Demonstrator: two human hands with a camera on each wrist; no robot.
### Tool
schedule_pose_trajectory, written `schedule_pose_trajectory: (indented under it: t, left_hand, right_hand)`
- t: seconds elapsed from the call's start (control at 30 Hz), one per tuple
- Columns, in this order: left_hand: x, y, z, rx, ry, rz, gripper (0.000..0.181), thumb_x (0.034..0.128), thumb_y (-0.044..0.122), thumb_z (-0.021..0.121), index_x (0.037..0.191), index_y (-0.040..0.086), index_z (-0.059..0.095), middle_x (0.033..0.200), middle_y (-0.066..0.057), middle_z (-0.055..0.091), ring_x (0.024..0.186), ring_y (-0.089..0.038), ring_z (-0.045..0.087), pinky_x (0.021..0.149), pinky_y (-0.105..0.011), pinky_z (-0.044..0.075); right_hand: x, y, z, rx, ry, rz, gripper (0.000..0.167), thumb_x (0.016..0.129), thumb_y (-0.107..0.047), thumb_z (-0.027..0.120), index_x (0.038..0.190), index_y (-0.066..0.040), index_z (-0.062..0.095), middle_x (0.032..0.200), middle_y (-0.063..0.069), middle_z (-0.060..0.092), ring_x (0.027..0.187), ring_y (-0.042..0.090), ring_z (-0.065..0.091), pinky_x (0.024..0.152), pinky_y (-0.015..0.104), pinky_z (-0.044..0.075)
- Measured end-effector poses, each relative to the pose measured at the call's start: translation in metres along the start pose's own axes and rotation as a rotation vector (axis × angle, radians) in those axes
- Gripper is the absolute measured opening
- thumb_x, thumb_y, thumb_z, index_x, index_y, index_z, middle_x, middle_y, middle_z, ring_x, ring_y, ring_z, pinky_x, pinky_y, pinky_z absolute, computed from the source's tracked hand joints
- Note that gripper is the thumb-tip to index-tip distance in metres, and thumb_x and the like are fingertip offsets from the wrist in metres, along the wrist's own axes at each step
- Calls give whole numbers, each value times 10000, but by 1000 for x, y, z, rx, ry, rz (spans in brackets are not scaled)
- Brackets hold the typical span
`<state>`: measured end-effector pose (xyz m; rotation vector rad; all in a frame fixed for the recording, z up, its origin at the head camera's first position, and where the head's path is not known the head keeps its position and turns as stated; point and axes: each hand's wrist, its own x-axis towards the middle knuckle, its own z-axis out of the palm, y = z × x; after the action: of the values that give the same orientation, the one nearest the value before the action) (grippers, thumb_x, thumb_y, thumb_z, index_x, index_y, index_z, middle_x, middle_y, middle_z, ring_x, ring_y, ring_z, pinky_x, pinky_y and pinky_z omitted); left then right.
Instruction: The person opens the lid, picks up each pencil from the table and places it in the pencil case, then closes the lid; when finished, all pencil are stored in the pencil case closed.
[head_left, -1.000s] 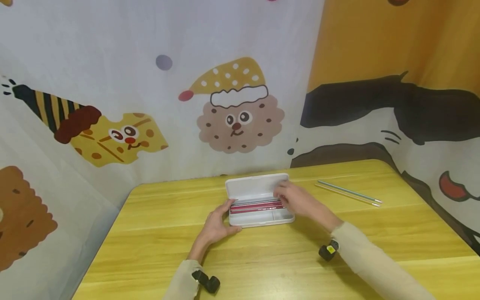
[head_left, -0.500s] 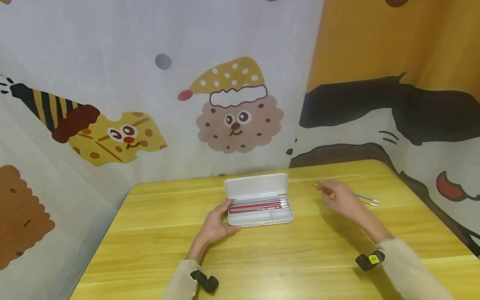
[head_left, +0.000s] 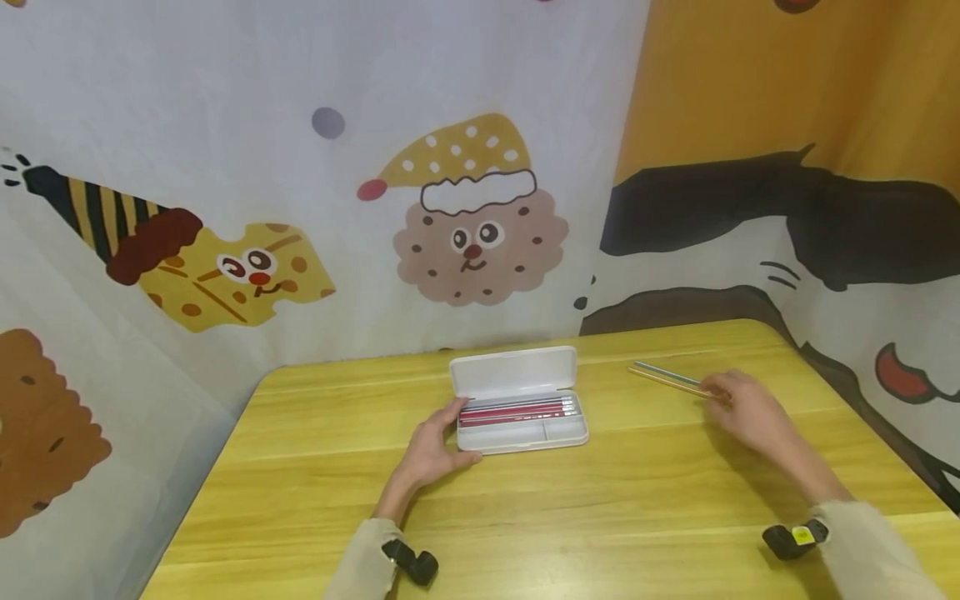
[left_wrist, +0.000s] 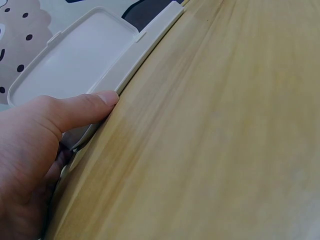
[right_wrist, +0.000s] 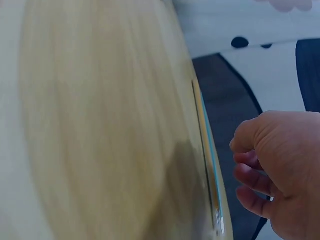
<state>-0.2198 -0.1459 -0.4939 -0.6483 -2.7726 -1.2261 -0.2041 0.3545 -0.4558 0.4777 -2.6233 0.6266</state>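
Note:
A white pencil case (head_left: 495, 437) lies on the table with its lid (head_left: 517, 372) raised at the back. Several red and dark pencils (head_left: 513, 411) lie side by side in its rear compartment. My left hand (head_left: 431, 454) holds the case's left end. The left wrist view has my thumb (left_wrist: 90, 107) pressed on the front wall, while the other fingers are mostly hidden. To the right, my right hand (head_left: 750, 408) hovers over two loose pencils, one blue (head_left: 663, 372) and one yellow (head_left: 660, 378). Its fingers are loosely bent and apart from the pencils in the right wrist view.
The yellow wood-grain table (head_left: 570, 517) has its far edge against a cartoon-printed curtain (head_left: 480, 67). In front of the rear compartment, the case has a long section and a small one at right, split by a divider (head_left: 546, 430).
My right hand has left the pencil case and moved right, over to the eraser ends of the two loose pencils. My left hand has stayed on the case.

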Motion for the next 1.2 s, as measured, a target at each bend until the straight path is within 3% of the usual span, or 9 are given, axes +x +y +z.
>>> schedule_pose_trajectory:
  t: [0.37,0.9,1.2]
  left_hand:
    - [1,0,0,2,-3,-6,937,717,258,914,1508,91,442,1535,-170,404,1385,-353,399,1140,-494,317]
    - [0,-1,0,-13,-6,-28,942,719,282,912,1513,103,440,1539,-171,397,1393,-351,387,1142,-500,311]
    - [-1,0,-1,-12,-11,-30,936,726,278,908,1516,108,435,1542,-172,391,1401,-348,375,1146,-497,305]
  right_hand:
    - [-11,18,-4,-121,32,10,246,741,53,763,976,50,693,860,181,626,744,358,592,621,535,496]
    - [-12,20,-2,-153,-54,57,213,777,30,764,978,5,700,840,183,611,733,377,573,588,553,477]
    - [-10,21,-2,-125,-136,104,239,797,55,728,1031,52,681,858,223,606,740,384,592,582,541,517]
